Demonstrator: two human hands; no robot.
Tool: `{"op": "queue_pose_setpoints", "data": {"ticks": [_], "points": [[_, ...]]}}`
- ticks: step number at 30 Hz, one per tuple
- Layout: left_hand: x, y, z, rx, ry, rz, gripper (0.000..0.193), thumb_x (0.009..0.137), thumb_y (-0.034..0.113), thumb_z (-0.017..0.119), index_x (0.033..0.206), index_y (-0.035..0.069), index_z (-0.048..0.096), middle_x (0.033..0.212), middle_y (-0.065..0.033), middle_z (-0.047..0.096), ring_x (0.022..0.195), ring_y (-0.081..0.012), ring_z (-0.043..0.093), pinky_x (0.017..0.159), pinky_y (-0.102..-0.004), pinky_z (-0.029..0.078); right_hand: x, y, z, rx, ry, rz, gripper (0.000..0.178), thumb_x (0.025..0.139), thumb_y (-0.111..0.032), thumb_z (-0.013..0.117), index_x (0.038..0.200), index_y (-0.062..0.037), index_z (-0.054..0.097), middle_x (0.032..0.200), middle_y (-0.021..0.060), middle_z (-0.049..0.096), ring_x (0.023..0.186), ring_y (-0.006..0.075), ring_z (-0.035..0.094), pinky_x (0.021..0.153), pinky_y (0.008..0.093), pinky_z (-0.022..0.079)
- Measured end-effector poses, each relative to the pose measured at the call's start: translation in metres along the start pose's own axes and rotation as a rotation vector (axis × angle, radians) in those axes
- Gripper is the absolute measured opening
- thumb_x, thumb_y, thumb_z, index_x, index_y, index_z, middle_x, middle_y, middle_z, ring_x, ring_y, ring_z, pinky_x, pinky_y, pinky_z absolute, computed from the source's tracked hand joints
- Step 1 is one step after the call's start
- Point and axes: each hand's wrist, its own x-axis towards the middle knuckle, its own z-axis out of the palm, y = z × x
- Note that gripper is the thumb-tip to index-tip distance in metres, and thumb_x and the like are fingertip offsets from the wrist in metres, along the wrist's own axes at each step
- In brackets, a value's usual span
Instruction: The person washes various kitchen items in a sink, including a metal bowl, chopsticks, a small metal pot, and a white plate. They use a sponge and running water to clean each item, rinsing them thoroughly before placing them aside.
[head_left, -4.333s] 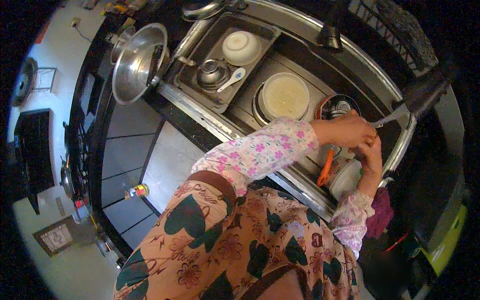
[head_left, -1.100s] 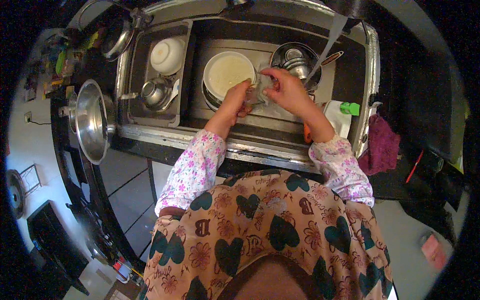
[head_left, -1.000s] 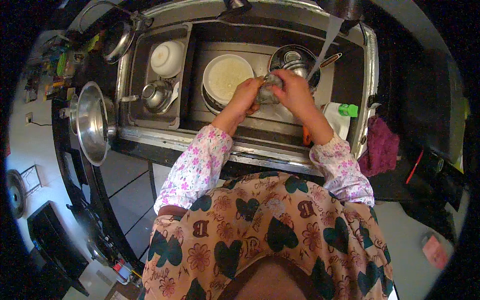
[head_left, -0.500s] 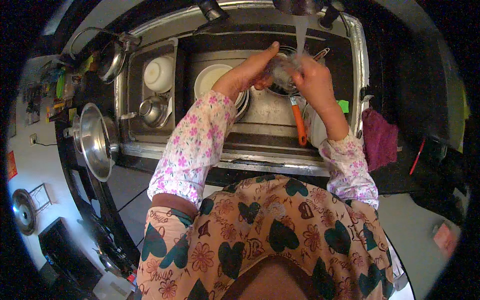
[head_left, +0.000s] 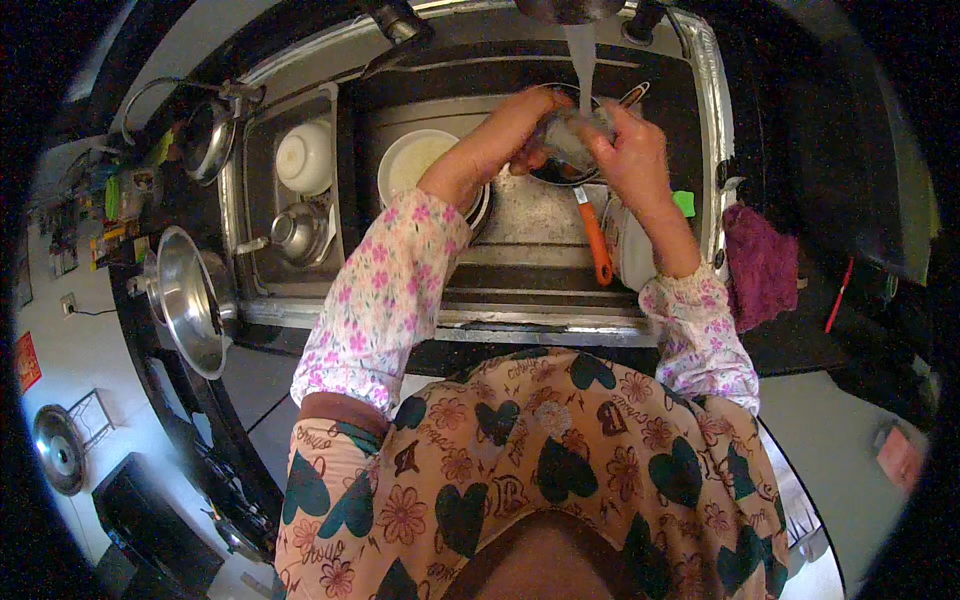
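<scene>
Under the running water [head_left: 583,65] my two hands come together around a greyish, see-through rounded thing [head_left: 572,138], blurred by motion and water; its kind I cannot make out. My left hand [head_left: 530,135] is curled against its left side, fingers partly hidden. From the right, my right hand [head_left: 635,150] closes on it, thumb and fingers bent. Below them lies a dark round pan [head_left: 562,176], largely covered by the hands. A utensil with an orange handle [head_left: 594,238] points from there toward me. White bowls [head_left: 400,172] sit stacked left of my left wrist.
The left sink compartment holds a white bowl [head_left: 303,158] and a steel bowl [head_left: 296,232]. A large steel basin [head_left: 190,300] stands left of the sink. A purple cloth [head_left: 760,265] hangs at the right rim, near a green piece [head_left: 684,203]. Overhead is the dark faucet [head_left: 570,8].
The view has shifted slightly. My left thumb, raised before, is now folded down by the greyish thing. Both hands stay together under the water.
</scene>
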Motion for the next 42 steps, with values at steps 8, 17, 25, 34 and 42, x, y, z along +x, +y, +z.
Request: {"op": "queue_pose_setpoints", "data": {"ticks": [8, 17, 25, 34, 42], "points": [[0.012, -0.021, 0.024, 0.492, 0.417, 0.589, 0.029, 0.084, 0.026, 0.041, 0.086, 0.0, 0.054, 0.081, -0.0214, 0.058, 0.075, -0.0388, 0.056, 0.064, -0.0437, 0.045, -0.012, 0.0, 0.013, 0.843, -0.113, 0.725, 0.025, 0.081, -0.029, 0.06, 0.095, -0.0099, 0.053, 0.058, 0.0034, 0.05, 0.039, 0.0158, 0.047, 0.032, 0.0253, 0.033], [-0.002, -0.004, 0.001, 0.105, 0.031, 0.011, 0.037, 0.089, 0.032, 0.039, 0.098, 0.001, 0.054, 0.079, -0.0111, 0.058, 0.07, -0.0244, 0.058, 0.065, -0.0344, 0.046, -0.005, -0.004, -0.008, 0.037, -0.024, 0.151, 0.028, 0.074, -0.026, 0.065, 0.083, -0.0013, 0.055, 0.063, 0.0143, 0.058, 0.065, 0.0317, 0.06, 0.059, 0.04, 0.047], [0.005, -0.019, 0.021, 0.633, 0.47, 0.662, 0.028, 0.09, 0.026, 0.036, 0.094, 0.003, 0.051, 0.072, -0.0254, 0.057, 0.072, -0.0413, 0.057, 0.061, -0.0457, 0.042, -0.007, -0.009, 0.001, 1.067, -0.213, 0.813, 0.026, 0.079, -0.027, 0.064, 0.092, -0.0074, 0.054, 0.056, -0.0003, 0.051, 0.037, 0.0069, 0.042, 0.031, 0.0197, 0.027], [-0.009, -0.019, -0.001, 0.162, -0.113, -0.123, 0.034, 0.09, 0.033, 0.037, 0.099, 0.003, 0.049, 0.075, -0.0184, 0.057, 0.063, -0.0356, 0.056, 0.06, -0.043, 0.043, 0.001, 0.003, 0.0, -0.15, 0.168, -0.169, 0.023, 0.071, -0.022, 0.071, 0.082, -0.0059, 0.06, 0.06, 0.0062, 0.056, 0.047, 0.0153, 0.053, 0.044, 0.032, 0.043], [0.0, -0.031, 0.018, 0.507, 0.243, 0.607, 0.04, 0.09, 0.041, 0.037, 0.101, 0.004, 0.047, 0.071, -0.0126, 0.055, 0.054, -0.0199, 0.053, 0.047, -0.0305, 0.04, -0.002, -0.003, 0.004, 0.844, -0.15, 0.805, 0.03, 0.066, -0.024, 0.074, 0.082, -0.0023, 0.06, 0.058, 0.014, 0.058, 0.052, 0.027, 0.057, 0.051, 0.036, 0.046]]}}
